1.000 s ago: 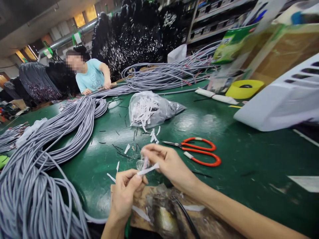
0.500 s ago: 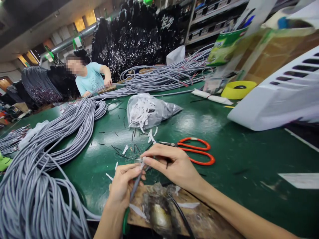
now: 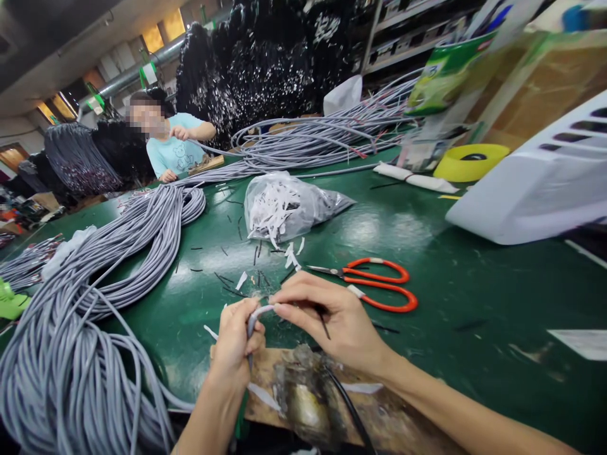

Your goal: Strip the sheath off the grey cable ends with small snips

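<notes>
Grey cable (image 3: pixel 260 311) bends between a worker's two bare hands above a wooden board (image 3: pixel 403 420) at the near edge of a green table (image 3: pixel 455 284). The left hand (image 3: pixel 237 332) wraps its fingers round the length, while the right hand (image 3: pixel 339 313) pinches the tip between thumb and forefinger, a thin black strip (image 3: pixel 324 322) showing among its curled fingers. Below them on the board sits a grimy, film-covered lump (image 3: pixel 306 404), a black cord (image 3: pixel 348 404) running just beside it. To the left, a thick grey coil (image 3: pixel 80 354) spills toward the worker. Red-handled scissors (image 3: pixel 374 282) lie just past the right hand, near white scraps (image 3: pixel 291 256) and a clear bag (image 3: pixel 289 205) packed with more of them. At right, a white slotted bin (image 3: pixel 521 196) leans in front of a yellow ring (image 3: pixel 469 163) and a carton (image 3: pixel 550 88). Across the table, a co-worker in a light blue shirt (image 3: pixel 177 151) raises one hand and rests the other low, beside a long heap of grey cables (image 3: pixel 303 145). Black bundles (image 3: pixel 256 76) hang behind, with shelves (image 3: pixel 403 47) to their right.
</notes>
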Tool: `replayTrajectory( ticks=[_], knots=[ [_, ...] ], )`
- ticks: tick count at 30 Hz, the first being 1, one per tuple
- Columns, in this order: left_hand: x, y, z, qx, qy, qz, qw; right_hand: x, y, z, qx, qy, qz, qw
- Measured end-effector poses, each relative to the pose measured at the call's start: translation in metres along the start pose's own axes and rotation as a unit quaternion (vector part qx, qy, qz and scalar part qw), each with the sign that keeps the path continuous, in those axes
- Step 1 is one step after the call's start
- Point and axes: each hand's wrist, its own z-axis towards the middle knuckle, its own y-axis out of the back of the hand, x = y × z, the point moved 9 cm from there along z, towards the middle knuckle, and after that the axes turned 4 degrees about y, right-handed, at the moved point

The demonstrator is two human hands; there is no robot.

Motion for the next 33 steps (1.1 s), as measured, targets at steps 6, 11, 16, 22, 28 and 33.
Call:
replayTrajectory(
  ticks=[6, 11, 16, 22, 28, 33],
  knots=[
    [0.004, 0.0, -0.003, 0.004, 0.037, -0.005, 0.999, -0.007, 0.003, -0.003, -0.029, -0.03, -0.01, 0.999],
    [0.013, -0.011, -0.011, 0.093, 0.101, 0.005, 0.991, -0.017, 0.008, -0.004, -0.041, -0.061, -0.006, 0.997],
    [0.005, -0.004, -0.007, 0.047, 0.037, 0.013, 0.998, -0.018, 0.004, -0.004, -0.012, -0.072, 0.013, 0.997],
    [0.003, -0.003, -0.002, 0.014, 0.006, 0.014, 1.0, -0.012, 0.002, -0.002, 0.005, -0.049, 0.003, 0.999],
    [0.005, -0.006, 0.001, 0.031, 0.008, 0.002, 0.999, -0.006, 0.0, -0.002, -0.005, -0.036, 0.009, 0.999],
    [-0.006, 0.008, -0.01, -0.004, -0.076, 0.093, 0.993, -0.028, 0.012, -0.008, -0.067, -0.127, 0.016, 0.99]
  ],
)
